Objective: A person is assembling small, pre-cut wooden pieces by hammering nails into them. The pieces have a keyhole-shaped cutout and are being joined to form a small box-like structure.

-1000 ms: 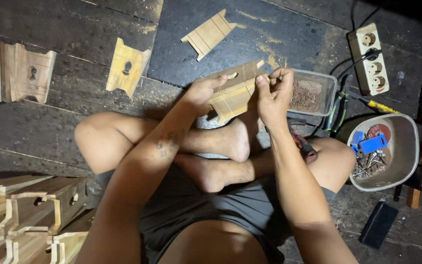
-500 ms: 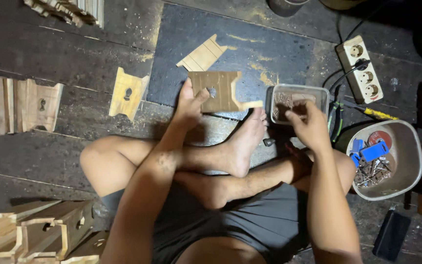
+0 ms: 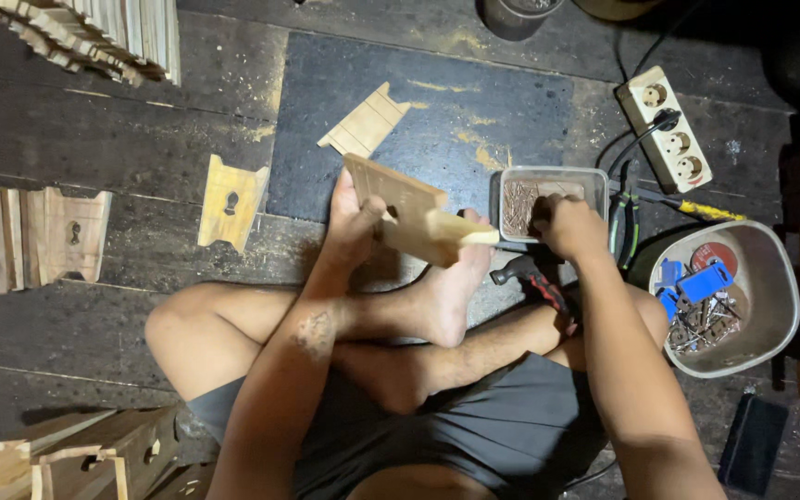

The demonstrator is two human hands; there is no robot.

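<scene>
My left hand point(image 3: 352, 222) grips a partly built wooden box point(image 3: 411, 211), made of a flat notched panel with a keyhole cut and a side piece, held tilted over my crossed feet. My right hand point(image 3: 567, 225) reaches into a small rectangular metal tray point(image 3: 594, 178) of small nails, fingers bunched in the nails; whether they pinch any is hidden. A hammer point(image 3: 528, 275) with a red-black handle lies by my right foot, under the right wrist.
Loose wooden panels point(image 3: 364, 120) point(image 3: 231, 200) lie on the dark floor and mat. Stacked wooden pieces point(image 3: 30, 241) sit left, finished boxes point(image 3: 67, 454) lower left. A power strip point(image 3: 667, 130), pliers point(image 3: 624, 227), a bowl point(image 3: 770, 306) of hardware and a phone point(image 3: 752, 443) lie right.
My right hand left the wooden piece and moved right into the nail tray. My left hand lowered the piece, then tilted it up again. The view shifted.
</scene>
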